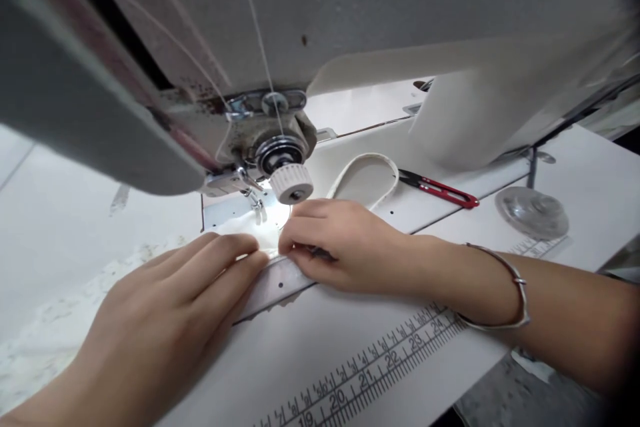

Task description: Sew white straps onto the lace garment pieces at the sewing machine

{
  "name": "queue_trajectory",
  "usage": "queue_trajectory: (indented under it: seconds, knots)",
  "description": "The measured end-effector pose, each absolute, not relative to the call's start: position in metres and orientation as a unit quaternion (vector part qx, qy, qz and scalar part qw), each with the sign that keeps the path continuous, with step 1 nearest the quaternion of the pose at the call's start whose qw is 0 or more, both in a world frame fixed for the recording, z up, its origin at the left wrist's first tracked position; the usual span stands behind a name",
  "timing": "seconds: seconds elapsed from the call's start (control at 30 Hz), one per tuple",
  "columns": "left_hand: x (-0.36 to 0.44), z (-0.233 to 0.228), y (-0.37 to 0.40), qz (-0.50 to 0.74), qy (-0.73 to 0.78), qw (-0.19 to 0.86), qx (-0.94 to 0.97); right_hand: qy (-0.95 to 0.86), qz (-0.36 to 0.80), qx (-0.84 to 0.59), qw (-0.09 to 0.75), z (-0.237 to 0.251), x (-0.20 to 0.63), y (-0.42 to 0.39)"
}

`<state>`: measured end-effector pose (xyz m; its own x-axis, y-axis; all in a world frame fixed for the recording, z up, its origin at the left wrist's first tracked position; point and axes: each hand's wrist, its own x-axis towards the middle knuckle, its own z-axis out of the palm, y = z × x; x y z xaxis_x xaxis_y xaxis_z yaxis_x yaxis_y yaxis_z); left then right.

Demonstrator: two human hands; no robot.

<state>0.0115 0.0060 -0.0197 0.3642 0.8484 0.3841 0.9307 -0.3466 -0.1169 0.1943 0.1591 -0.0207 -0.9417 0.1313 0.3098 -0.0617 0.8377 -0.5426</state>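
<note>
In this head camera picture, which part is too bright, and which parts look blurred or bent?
Head view: the lamp under the sewing machine burns out the white cloth at the fingertips of the left hand and right hand; the machine body close to the lens is soft and unsharp; the ruler on the table curves from wide-angle distortion; the right corners darken.

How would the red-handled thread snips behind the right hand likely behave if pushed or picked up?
The thread snips lie flat on the table, so they would probably slide rather than roll. They look slim and light. The dark pointed blades suggest lifting by the red handle.
</note>
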Motion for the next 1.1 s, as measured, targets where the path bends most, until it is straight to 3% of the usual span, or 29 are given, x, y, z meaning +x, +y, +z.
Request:
queue_trajectory:
  seconds: [0.3,0.87,1.1]
  knots:
    - [0.020,-0.018,0.014,-0.208,-0.644,-0.035,-0.735,-0.943,0.295,-0.012,0.154,-0.019,0.195,0.161]
    - [0.013,-0.019,0.011,-0.192,-0.660,-0.088,-0.721,-0.948,0.278,-0.024,0.156,-0.015,0.195,0.155]
    - [0.009,-0.024,0.010,-0.195,-0.664,-0.053,-0.720,-0.966,0.126,0.049,0.222,-0.017,0.201,0.160]
